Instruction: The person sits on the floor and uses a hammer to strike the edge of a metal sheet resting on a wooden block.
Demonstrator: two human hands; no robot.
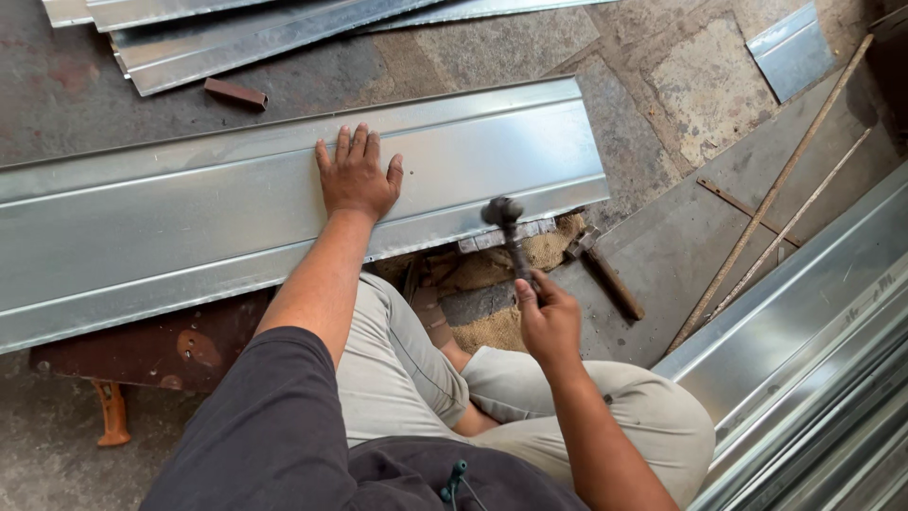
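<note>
Across the scene's middle: long galvanised sheet (284,203), axis left-right. Left hand (357,177) flat on it, fingers apart. Right hand (549,317), nearer the sheet's near edge, clamped on hammer (511,237), head at that edge.

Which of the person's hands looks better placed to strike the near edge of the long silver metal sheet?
The right hand, probably: it grips the dark metal hammer, whose head sits right at the near edge of the long silver sheet-metal panel. The left hand lies flat on the panel, fingers spread, pressing it down.
</note>
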